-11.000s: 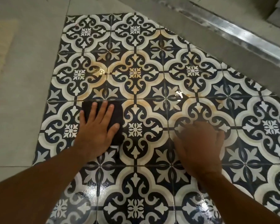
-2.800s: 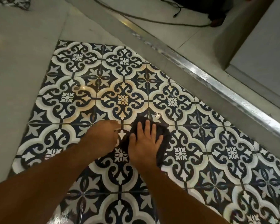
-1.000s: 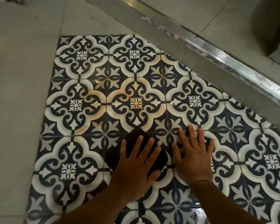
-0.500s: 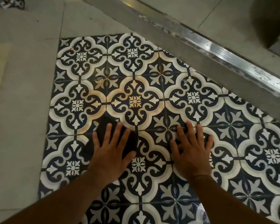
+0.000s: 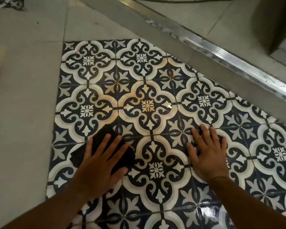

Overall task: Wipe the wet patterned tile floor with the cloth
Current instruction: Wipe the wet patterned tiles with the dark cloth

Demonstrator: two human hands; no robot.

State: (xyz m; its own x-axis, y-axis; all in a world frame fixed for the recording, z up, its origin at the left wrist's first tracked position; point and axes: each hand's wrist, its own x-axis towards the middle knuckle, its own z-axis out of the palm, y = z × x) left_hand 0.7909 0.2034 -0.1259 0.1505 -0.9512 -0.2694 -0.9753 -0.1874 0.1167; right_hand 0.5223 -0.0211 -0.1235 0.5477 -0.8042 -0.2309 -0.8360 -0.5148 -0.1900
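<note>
The patterned tile floor (image 5: 147, 106) has a dark blue and white floral design with orange-brown staining near its middle; the near tiles shine wet. A dark cloth (image 5: 104, 134) lies flat on the tiles near their left edge. My left hand (image 5: 99, 164) presses on it with fingers spread, covering its near half. My right hand (image 5: 206, 154) rests flat on the bare tiles to the right, fingers apart, holding nothing.
Plain grey floor (image 5: 23, 96) borders the patterned tiles on the left and far side. A shiny metal threshold strip (image 5: 234, 61) runs diagonally along the right. A cable (image 5: 180, 0) lies beyond it, and a dark upright post (image 5: 271, 23) stands at top right.
Over the last second my left hand slid the cloth leftward toward the tiles' left edge. My right hand stayed planted on the tiles. The camera view shifted slightly.
</note>
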